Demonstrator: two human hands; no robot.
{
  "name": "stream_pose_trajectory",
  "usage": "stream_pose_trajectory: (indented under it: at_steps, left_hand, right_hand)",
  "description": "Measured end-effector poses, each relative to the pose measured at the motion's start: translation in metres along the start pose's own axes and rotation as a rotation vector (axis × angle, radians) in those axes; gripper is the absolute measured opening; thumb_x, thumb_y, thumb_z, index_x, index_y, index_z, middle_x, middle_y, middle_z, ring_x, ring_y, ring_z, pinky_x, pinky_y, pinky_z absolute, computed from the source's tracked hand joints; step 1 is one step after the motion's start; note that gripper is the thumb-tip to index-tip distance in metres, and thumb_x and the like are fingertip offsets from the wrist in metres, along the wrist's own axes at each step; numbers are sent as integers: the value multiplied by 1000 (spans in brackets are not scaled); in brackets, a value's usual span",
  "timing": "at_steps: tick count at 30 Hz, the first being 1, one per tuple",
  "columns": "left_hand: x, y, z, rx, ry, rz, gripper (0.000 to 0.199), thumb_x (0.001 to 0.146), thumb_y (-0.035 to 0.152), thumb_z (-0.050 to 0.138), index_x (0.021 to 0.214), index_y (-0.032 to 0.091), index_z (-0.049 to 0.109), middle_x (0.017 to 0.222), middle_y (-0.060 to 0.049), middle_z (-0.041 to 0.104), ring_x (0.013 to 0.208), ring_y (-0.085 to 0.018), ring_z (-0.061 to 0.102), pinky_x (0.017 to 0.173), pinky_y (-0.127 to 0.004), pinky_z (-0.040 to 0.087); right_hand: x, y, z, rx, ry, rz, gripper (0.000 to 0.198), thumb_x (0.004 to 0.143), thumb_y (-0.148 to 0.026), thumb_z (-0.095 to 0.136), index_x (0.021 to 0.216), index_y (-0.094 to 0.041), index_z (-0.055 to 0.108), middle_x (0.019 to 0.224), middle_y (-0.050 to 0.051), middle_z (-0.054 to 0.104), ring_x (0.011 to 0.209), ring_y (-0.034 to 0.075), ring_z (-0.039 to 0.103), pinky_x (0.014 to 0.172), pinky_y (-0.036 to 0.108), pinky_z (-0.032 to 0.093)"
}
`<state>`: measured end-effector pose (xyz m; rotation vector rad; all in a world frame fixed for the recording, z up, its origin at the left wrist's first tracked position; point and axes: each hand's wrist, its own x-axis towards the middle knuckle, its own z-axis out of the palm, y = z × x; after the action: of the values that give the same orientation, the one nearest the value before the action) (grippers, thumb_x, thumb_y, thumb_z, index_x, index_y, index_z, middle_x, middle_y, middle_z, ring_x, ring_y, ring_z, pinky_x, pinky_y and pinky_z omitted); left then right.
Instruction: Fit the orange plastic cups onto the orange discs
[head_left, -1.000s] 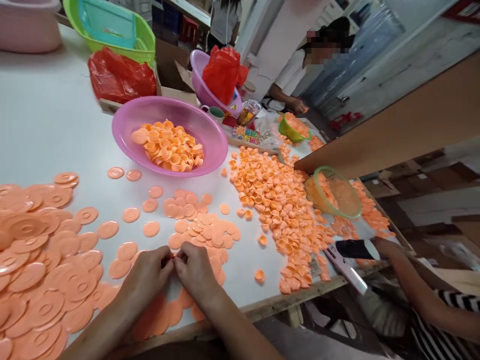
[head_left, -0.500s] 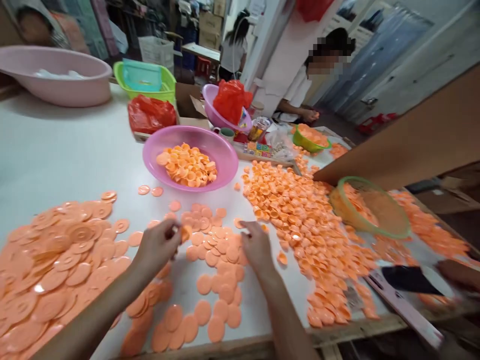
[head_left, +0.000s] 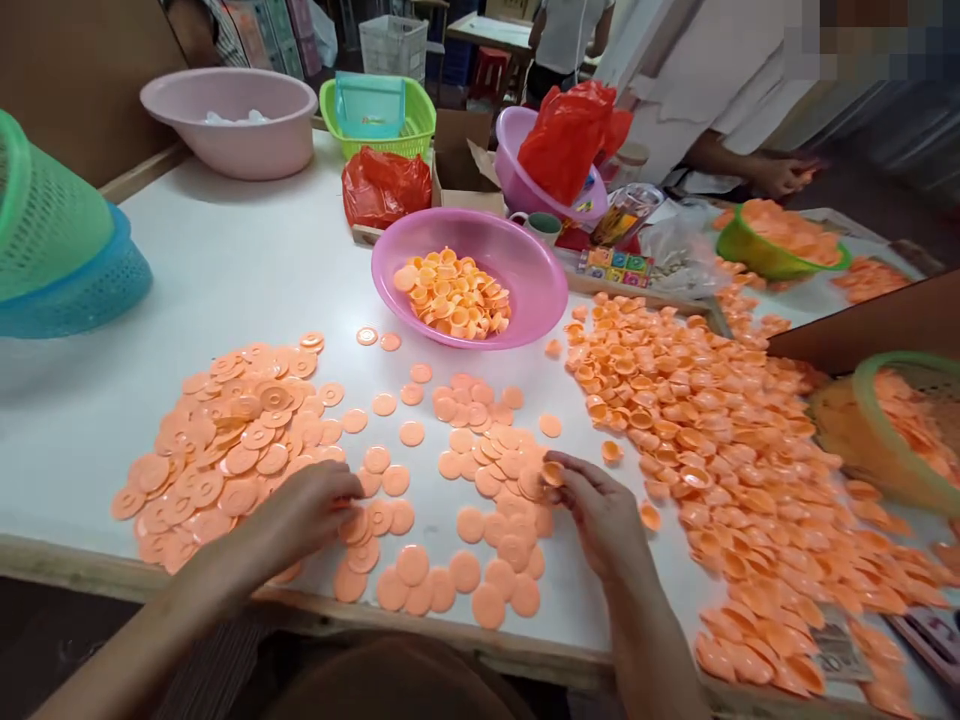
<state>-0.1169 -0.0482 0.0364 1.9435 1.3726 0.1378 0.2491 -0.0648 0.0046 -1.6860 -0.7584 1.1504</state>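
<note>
My left hand (head_left: 319, 508) is closed, fingers curled down at several flat orange discs (head_left: 380, 517); whatever its fingertips hold is hidden. A small orange plastic cup (head_left: 553, 473) is pinched between the thumb and fingers of my right hand (head_left: 600, 500), just over the right edge of the middle discs (head_left: 495, 455). Left of my left hand rises a heap of larger-looking ringed orange discs (head_left: 255, 420). To the right of my right hand spreads a big pile of small orange cups (head_left: 697, 470). Beyond both hands, a pink basin (head_left: 536, 275) contains more orange pieces (head_left: 454, 295).
Green (head_left: 60, 220) and blue baskets (head_left: 97, 290) stand at the left. A pale pink tub (head_left: 247, 150), lime basket (head_left: 416, 120), red bags (head_left: 386, 190) and a mug (head_left: 541, 226) line the back. A co-worker's hand (head_left: 784, 175) is beside a green bowl (head_left: 780, 265).
The view has swung left, bringing the green and blue baskets in. My left hand, which held a small cup, is now lower by the discs. A cup now shows in my right hand.
</note>
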Motion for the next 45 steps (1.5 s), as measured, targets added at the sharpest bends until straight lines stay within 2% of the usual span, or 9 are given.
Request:
stream_pose_trajectory:
  at_steps: [2,6,11,16,20,24,28,38,45]
  left_hand:
    - [-10,-8,23,26,55,23,20,81,18,53,87,22,71,86,-3,65,81,-18,60,70,-29,45]
    - [10,7,54,91,148,199,19,84,13,53,86,21,70,92,-6,64,91,-21,56,77,-33,44]
    - [17,14,55,163,145,185,20,84,9,53,86,21,69,93,-5,64,92,-22,54,74,-34,37]
    - [1,1,46,189,189,121,22,88,13,51,92,24,69,100,-5,65,95,-22,55,73,-36,32]
    - [15,7,58,180,190,93,13,84,16,57,89,22,68,95,-5,65,96,-23,55,77,-38,31]
    - [25,10,65,152,191,103,10,85,22,58,89,22,67,89,-4,65,93,-23,55,78,-39,29]
    - [18,4,63,106,210,93,23,82,14,58,101,24,66,94,-3,65,95,-22,56,79,-38,28]
    - [20,6,58,54,149,123,20,86,10,52,75,18,66,82,-3,65,86,-20,55,77,-36,29]
    - [28,19,55,-170,51,-180,15,82,19,53,69,18,60,67,-1,61,65,-16,53,60,-27,29]
  right_hand:
    - [-18,-2,24,-40,-71,8,37,72,-42,73,97,-15,75,72,4,70,58,16,60,60,31,51]
    - [-44,-1,72,-35,-238,37,26,75,-39,66,89,-18,71,67,2,66,56,15,61,49,26,48]
    - [-59,12,97,-153,-457,48,13,76,-22,51,82,-21,63,62,-2,61,51,14,58,47,24,45]
    - [-55,14,84,-363,-341,-94,17,77,-18,48,81,-22,65,69,0,65,63,17,61,56,27,47]
    - [-51,8,92,-392,-305,-203,20,73,-16,53,78,-23,71,80,3,68,74,18,63,64,28,48]
    - [-51,9,115,-386,-310,-168,11,71,-17,59,74,-22,68,66,-1,64,62,15,59,60,26,46]
    - [-51,14,130,-461,-355,-160,7,73,-18,59,68,-21,62,62,-2,64,59,14,58,58,25,43]
    - [-58,15,154,-525,-395,-220,14,75,-16,54,63,-22,51,57,-3,56,54,13,52,52,23,38]
    - [-59,18,150,-592,-412,-308,14,77,-13,49,67,-22,46,60,-3,55,56,13,48,54,23,33]
